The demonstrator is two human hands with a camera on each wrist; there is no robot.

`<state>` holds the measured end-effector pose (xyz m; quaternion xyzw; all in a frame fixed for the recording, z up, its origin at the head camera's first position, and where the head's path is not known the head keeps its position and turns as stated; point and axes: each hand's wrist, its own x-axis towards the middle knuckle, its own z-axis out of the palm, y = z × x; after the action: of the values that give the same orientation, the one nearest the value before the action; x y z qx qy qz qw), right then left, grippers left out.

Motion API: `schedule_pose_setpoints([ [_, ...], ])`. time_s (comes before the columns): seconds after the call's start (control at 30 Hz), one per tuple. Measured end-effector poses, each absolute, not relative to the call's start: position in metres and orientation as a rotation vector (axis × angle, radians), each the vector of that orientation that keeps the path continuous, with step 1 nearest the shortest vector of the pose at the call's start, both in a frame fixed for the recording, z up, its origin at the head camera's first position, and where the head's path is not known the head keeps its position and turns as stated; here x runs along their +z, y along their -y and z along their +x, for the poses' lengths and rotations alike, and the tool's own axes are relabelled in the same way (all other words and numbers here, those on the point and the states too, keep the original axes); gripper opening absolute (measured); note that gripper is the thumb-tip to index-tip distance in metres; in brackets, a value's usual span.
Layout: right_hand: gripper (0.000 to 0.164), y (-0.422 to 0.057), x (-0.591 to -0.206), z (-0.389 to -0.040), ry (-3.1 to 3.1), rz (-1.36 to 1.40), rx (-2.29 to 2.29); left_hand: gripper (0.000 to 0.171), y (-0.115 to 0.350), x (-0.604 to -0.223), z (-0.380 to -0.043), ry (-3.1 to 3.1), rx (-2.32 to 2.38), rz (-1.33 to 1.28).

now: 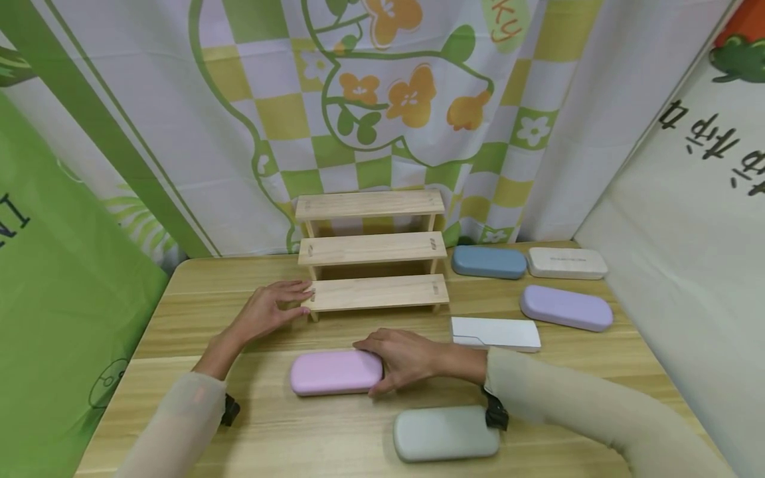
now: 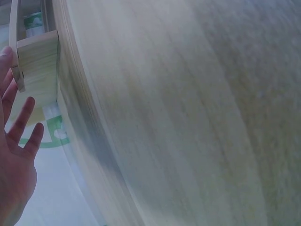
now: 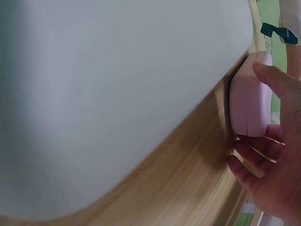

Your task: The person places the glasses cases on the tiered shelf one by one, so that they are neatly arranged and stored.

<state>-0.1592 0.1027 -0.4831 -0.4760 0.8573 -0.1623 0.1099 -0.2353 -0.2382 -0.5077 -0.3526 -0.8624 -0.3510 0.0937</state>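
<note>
Pinched at one end by the right hand [image 1: 402,358], the pink glasses case [image 1: 335,373], lower centre, might tip if lifted; the left hand [image 1: 267,309], loosely spread, touches the wooden riser [image 1: 376,293].

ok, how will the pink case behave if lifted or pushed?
The pink case is likely stiff, given its even shape and clean seam. Its smooth surface might be a bit slippery to grip. Lying flat and low, it should slide rather than roll or tip.
</note>
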Motion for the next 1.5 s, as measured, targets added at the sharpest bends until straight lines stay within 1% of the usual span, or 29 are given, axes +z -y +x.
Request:
schedule_pose_setpoints([
  [0.47, 0.088, -0.097, -0.485, -0.166, -2.461, -1.430, -0.542, 0.038, 0.238, -0.509, -0.237, 2.597, -1.086, -1.009],
  [0.7, 0.080, -0.094, -0.482, -0.169, -2.457, -1.418, -0.585, 0.039, 0.238, -0.508, -0.237, 2.596, -1.079, -1.005],
  [0.97, 0.069, -0.094, -0.484, -0.171, -2.458, -1.303, -0.702, 0.039, 0.239, -0.511, -0.238, 2.589, -1.062, -1.011],
  [1.2, 0.066, -0.095, -0.485, -0.174, -2.470, -1.313, -0.716, 0.039, 0.239, -0.511, -0.235, 2.604, -1.057, -1.001],
  [1.5, 0.067, -0.102, -0.481, -0.177, -2.461, -1.411, -0.698, 0.040, 0.239, -0.511, -0.234, 2.586, -1.058, -1.016],
])
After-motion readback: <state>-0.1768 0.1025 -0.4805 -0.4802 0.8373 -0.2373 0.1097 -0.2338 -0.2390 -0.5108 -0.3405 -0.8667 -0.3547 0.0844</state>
